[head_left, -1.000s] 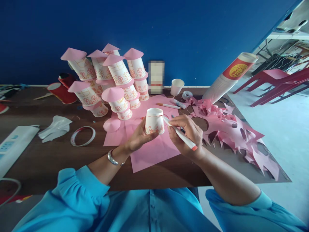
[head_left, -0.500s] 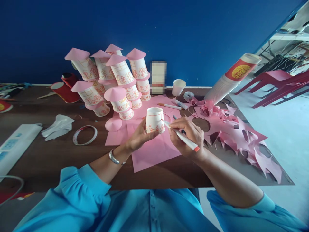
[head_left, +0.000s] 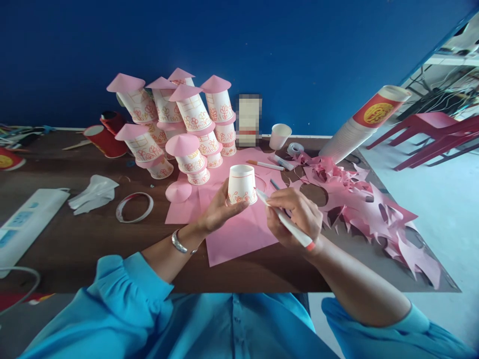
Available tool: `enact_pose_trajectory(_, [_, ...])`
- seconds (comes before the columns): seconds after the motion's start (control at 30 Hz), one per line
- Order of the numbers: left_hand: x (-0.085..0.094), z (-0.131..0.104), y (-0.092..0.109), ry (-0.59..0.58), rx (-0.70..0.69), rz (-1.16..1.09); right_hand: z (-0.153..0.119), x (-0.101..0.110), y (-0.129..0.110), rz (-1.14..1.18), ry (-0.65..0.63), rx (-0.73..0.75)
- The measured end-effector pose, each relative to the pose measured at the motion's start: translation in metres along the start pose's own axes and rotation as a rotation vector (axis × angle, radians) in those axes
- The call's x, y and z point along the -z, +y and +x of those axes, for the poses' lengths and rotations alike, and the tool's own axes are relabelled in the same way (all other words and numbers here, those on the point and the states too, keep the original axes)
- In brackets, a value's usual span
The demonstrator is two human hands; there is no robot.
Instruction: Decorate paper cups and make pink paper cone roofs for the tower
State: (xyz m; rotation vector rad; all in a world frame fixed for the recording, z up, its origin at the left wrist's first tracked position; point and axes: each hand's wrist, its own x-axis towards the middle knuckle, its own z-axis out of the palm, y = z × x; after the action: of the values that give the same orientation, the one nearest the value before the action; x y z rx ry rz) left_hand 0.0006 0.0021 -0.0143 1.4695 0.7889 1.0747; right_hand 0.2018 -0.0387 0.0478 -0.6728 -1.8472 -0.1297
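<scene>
My left hand point(head_left: 221, 209) is wrapped round the lower part of a white paper cup point(head_left: 241, 183), held upside down or upright I cannot tell, with red flowers low on its side and a red line higher up. In my right hand point(head_left: 295, 214) is a white marker point(head_left: 294, 229) with a red end; its tip is at the cup's right side. Pink paper sheets point(head_left: 239, 239) lie beneath both hands. To the left stand several cup towers point(head_left: 190, 112) with pink cone roofs, and a loose pink cone point(head_left: 178, 191) lies before them.
Pink scraps point(head_left: 359, 199) cover the right side. Behind are a leaning cup stack point(head_left: 352, 134), a white cup point(head_left: 280, 136), a small tape roll point(head_left: 295, 149) and an orange-ended marker point(head_left: 265, 165). At left are a tape ring point(head_left: 134, 207), crumpled paper point(head_left: 94, 193) and a power strip point(head_left: 32, 224).
The marker's tip has moved slightly down the cup's side, and my right hand has shifted a little right and down. The whole view has shifted slightly. Both hands keep their hold.
</scene>
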Motion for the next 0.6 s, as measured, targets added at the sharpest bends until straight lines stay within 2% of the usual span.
enact_pose_trajectory(0.17, [-0.005,0.001,0.004,0.057,-0.038,0.086,-0.006,-0.006,-0.005,-0.054,-0.1,0.107])
enact_pose_trajectory(0.6, [-0.007,-0.001,0.0,0.102,-0.088,0.274,-0.007,-0.013,-0.005,-0.124,-0.109,0.096])
